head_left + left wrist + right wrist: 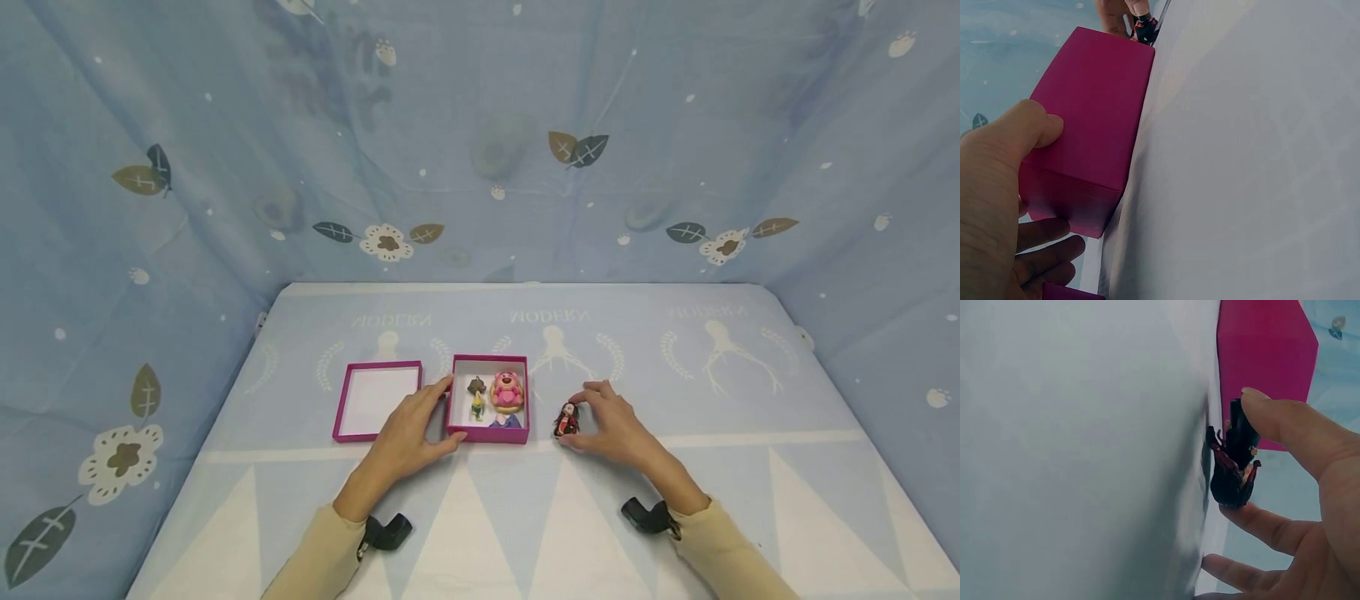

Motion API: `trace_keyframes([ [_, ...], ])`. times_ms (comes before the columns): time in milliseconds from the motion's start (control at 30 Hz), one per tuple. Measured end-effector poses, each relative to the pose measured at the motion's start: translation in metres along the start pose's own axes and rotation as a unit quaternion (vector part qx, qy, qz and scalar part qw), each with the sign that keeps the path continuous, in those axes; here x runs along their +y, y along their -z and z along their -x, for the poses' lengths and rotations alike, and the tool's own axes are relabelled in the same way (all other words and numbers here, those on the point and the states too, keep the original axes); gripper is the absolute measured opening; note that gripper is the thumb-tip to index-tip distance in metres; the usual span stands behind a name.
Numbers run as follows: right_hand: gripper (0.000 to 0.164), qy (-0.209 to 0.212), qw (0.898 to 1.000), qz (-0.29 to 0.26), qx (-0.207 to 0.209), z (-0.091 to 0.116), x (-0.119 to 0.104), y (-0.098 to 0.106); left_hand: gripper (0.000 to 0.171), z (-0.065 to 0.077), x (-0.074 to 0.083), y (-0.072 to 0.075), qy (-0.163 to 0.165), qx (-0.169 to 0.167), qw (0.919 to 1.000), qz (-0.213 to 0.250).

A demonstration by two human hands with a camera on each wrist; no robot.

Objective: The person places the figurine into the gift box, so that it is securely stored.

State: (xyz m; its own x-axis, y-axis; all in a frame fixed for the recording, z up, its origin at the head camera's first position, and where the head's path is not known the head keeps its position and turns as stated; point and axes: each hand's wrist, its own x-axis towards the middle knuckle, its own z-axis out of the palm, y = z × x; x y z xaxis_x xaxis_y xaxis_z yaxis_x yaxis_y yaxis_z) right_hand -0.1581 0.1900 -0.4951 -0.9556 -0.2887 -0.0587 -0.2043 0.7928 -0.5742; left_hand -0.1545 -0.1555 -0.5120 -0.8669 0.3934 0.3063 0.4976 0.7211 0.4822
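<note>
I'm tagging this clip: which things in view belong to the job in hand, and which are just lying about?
In the job:
dark-haired figurine, pinched by the right hand
open magenta box, held by the left hand
probably the pink bear and other toys inside

Lying about:
shallow magenta-rimmed tray, untouched, perhaps the box's lid
patterned cloth beneath

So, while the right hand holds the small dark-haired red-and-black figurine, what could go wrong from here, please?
The right hand pinches the small dark-haired red-and-black figurine between thumb and fingertip, so it might slip. If set into the open square magenta box, it could knock the pink bear-like figurine there. The left hand holds the box at its left side; an uneven push might shift it.
</note>
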Motion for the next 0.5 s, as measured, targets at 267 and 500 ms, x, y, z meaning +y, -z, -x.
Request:
trace_keyframes([
  [267,0.059,-0.011,1.000,-0.007,-0.002,0.0011,-0.0037,-0.0015,0.088,-0.0009,0.0006,0.0005,-0.001,0.001,1.0000,-0.002],
  [500,0.055,0.008,1.000,-0.008,0.012,0.0002,-0.0054,-0.0003,0.088,0.0004,0.0017,0.0006,0.010,-0.004,0.9999,-0.002],
])
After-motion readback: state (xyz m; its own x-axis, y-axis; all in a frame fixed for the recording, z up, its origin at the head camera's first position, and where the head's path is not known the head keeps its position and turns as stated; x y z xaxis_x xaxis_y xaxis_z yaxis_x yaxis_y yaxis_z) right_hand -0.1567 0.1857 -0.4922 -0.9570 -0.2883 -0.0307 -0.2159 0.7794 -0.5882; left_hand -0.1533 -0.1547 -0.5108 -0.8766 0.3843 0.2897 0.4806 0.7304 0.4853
